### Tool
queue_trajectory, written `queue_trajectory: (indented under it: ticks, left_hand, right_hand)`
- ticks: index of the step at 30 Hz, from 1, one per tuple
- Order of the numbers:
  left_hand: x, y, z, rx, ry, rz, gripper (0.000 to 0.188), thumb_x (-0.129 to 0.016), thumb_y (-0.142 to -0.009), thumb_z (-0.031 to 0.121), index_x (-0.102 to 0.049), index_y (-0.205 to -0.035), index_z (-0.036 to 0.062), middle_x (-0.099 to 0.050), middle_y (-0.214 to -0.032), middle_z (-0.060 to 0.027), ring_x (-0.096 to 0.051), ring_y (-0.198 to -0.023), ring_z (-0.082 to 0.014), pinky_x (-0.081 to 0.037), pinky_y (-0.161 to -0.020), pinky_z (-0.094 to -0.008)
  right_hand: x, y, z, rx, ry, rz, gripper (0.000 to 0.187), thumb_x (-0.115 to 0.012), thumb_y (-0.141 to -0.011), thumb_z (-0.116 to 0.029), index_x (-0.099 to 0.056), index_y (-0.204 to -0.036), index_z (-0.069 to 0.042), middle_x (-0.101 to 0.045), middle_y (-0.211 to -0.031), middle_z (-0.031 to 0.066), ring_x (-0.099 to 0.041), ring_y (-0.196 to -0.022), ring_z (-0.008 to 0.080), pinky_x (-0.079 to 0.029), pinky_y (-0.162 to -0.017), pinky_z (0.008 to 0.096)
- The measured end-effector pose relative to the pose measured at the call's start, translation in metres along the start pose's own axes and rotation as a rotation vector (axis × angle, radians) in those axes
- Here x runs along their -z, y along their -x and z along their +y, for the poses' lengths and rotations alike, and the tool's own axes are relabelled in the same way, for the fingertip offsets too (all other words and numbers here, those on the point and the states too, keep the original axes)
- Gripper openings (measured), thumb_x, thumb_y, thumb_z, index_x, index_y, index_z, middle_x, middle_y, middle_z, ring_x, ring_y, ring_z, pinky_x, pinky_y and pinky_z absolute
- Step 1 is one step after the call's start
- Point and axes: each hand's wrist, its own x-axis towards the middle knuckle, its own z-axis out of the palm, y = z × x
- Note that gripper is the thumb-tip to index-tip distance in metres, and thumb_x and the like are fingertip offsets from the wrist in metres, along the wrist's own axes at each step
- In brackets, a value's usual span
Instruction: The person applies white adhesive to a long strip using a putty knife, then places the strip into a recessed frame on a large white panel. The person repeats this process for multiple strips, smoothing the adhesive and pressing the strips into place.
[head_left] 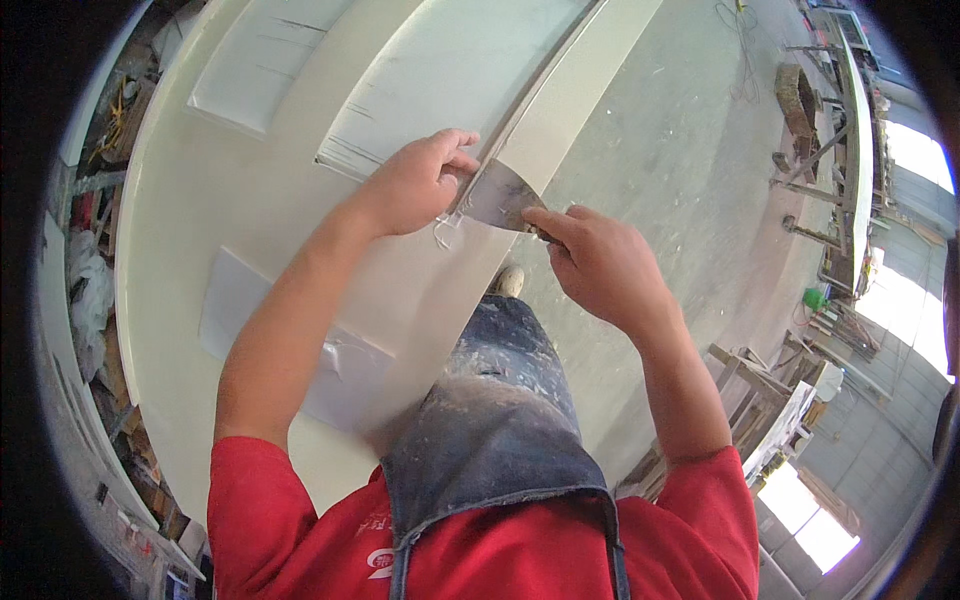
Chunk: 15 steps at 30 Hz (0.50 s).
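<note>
My right hand [600, 262] grips a wide scraper [502, 196], a putty knife with a thin metal blade; its handle is mostly hidden in the fist. The blade lies against the long edge strip of a pale cream panel [300, 215]. Beside the blade's left corner is my left hand [415, 182], its fingers half bent and a little apart over the seam. Nothing shows held in it. Thin whitish shreds [447, 232] lie just below that hand, by the blade. Whitish film-like sheets [440, 80] fill rectangular areas of the panel.
The panel's right edge runs diagonally above a grey-green floor [660, 150] with pale specks. My shoe [509, 281] and stained dark apron [490, 400] are beside that edge. Trestles with a long board [858, 150] stand far right. Assorted clutter [92, 290] lies beyond the panel at left.
</note>
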Motion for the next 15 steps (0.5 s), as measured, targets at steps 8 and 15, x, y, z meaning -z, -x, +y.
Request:
queue_trajectory:
  ticks: [8,15]
  left_hand:
    - [-0.001,-0.003,0.003,0.021,0.05,0.026,0.063,-0.048,-0.089,-0.007,-0.046,-0.151,-0.0008,-0.067,-0.136,-0.0172,-0.062,-0.127,-0.0293,-0.047,-0.114,-0.0394]
    - [-0.008,-0.002,0.005,0.021,0.029,0.078,0.064,-0.048,-0.087,-0.008,-0.046,-0.151,0.0002,-0.068,-0.135,-0.0154,-0.062,-0.125,-0.0287,-0.048,-0.113,-0.0394]
  right_hand:
    - [0.012,0.011,0.003,-0.025,0.078,-0.047,0.042,-0.057,-0.089,-0.005,-0.072,-0.126,-0.015,-0.072,-0.098,0.017,-0.072,-0.091,0.0389,-0.057,-0.079,0.0506]
    - [0.031,-0.014,0.027,0.005,0.005,0.079,0.041,-0.056,-0.09,-0.005,-0.073,-0.127,-0.016,-0.072,-0.096,0.0172,-0.07,-0.092,0.0394,-0.056,-0.081,0.05]
